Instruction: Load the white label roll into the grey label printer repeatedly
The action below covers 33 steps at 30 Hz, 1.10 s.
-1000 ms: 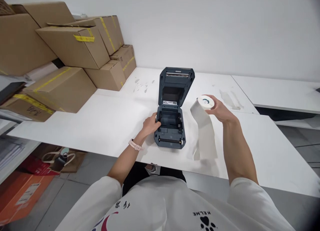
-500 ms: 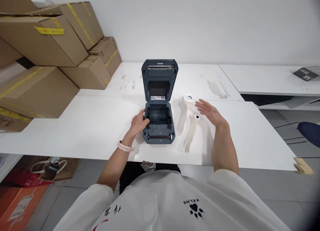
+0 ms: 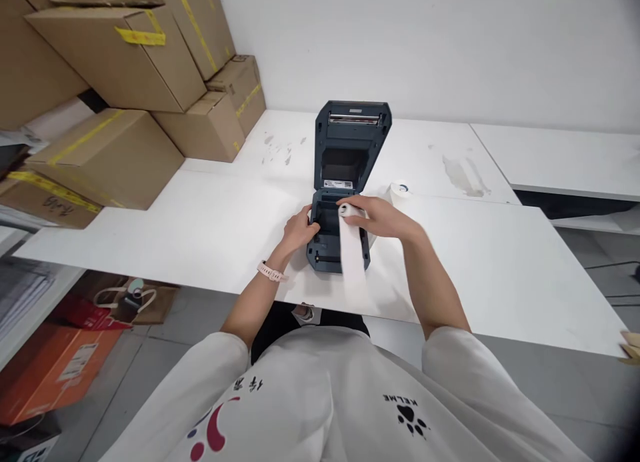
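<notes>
A dark blue-grey label printer (image 3: 330, 245) stands on the white table with its lid (image 3: 345, 142) raised. My left hand (image 3: 300, 230) grips the left edge of its base, thumb over the rim. In my right hand (image 3: 377, 215) is a small roll of white label paper (image 3: 345, 211), pinched between thumb and fingers above the printer's bay. From it a paper strip (image 3: 353, 269) hangs over the front of the printer towards the table edge. Another white paper roll (image 3: 400, 192) stands to the right, partly behind my right hand.
Cardboard boxes (image 3: 107, 159) with yellow tape are stacked on the left of the table. A white wall (image 3: 400, 49) rises behind. Below on the left are an orange box (image 3: 55, 375) and a paper bag (image 3: 155, 309). A second white table (image 3: 565, 155) adjoins on the right.
My right hand, empty before, has taken the small paper roll from the table and moved left over the printer. My left hand stays on the printer's edge. The camera view has shifted.
</notes>
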Each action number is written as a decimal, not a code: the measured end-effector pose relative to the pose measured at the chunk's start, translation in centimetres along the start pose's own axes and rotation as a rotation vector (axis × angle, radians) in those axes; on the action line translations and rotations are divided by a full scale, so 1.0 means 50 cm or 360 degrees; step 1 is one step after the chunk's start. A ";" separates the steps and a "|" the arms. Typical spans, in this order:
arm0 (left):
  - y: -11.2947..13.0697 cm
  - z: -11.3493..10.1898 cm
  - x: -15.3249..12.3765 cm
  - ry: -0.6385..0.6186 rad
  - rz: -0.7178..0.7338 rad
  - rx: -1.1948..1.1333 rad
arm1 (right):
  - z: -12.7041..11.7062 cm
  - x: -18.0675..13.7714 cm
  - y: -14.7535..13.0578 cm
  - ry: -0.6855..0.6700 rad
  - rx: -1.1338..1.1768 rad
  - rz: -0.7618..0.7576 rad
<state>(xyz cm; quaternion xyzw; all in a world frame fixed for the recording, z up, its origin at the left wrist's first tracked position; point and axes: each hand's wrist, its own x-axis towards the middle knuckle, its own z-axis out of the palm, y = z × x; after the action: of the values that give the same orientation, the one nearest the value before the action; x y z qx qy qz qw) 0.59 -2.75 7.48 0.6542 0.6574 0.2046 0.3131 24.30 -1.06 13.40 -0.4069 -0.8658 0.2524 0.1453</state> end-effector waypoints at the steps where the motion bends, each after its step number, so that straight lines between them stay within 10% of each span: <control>1: -0.001 0.001 0.001 0.0004 -0.0003 -0.0005 | 0.018 0.034 -0.012 -0.0048 -0.0217 0.0036; 6: -0.010 0.005 0.004 0.0017 0.0016 -0.0068 | 0.097 0.114 -0.016 -0.0191 -0.0694 0.0145; 18: -0.034 0.028 -0.002 0.0045 0.0006 -0.0381 | 0.179 -0.101 -0.059 0.0455 -0.0188 -0.0031; 33: -0.034 0.042 0.001 -0.0085 -0.0003 -0.0911 | 0.223 -0.112 -0.078 0.0540 -0.0352 0.0074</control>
<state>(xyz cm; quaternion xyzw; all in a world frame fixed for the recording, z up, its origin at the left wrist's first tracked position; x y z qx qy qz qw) 0.77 -3.10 4.78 0.5436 0.5651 0.3642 0.5025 20.26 -11.08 6.03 -0.4769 -0.8417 0.0869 0.2377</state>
